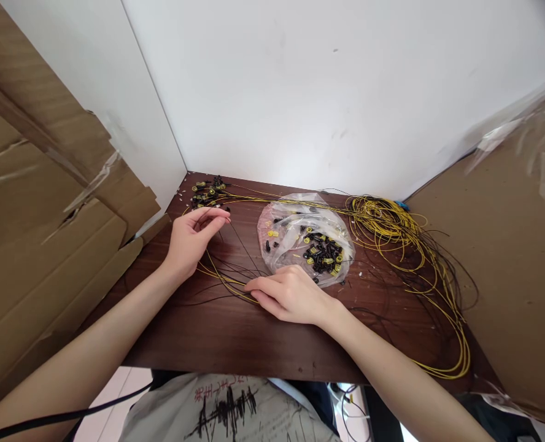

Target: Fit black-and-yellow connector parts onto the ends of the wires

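Note:
My left hand (189,239) pinches the end of a thin black wire (242,244), and a small reddish tip shows at the fingertips. That wire runs slantwise down to my right hand (295,294). There, the closed thumb and fingers grip black and yellow wires (226,283) low over the brown table. Just beyond the right hand lies a clear plastic bag (279,255) with small black and yellow connectors (325,255) on it. Another cluster of black and yellow connectors (208,193) sits past the left hand, on the ends of yellow wires.
A loose coil of yellow and black wires (383,221) fills the right back of the brown table (199,341). Cardboard stands on the left (46,184) and right (507,245). A white wall (323,110) closes the back. Small scraps lie near the left back corner.

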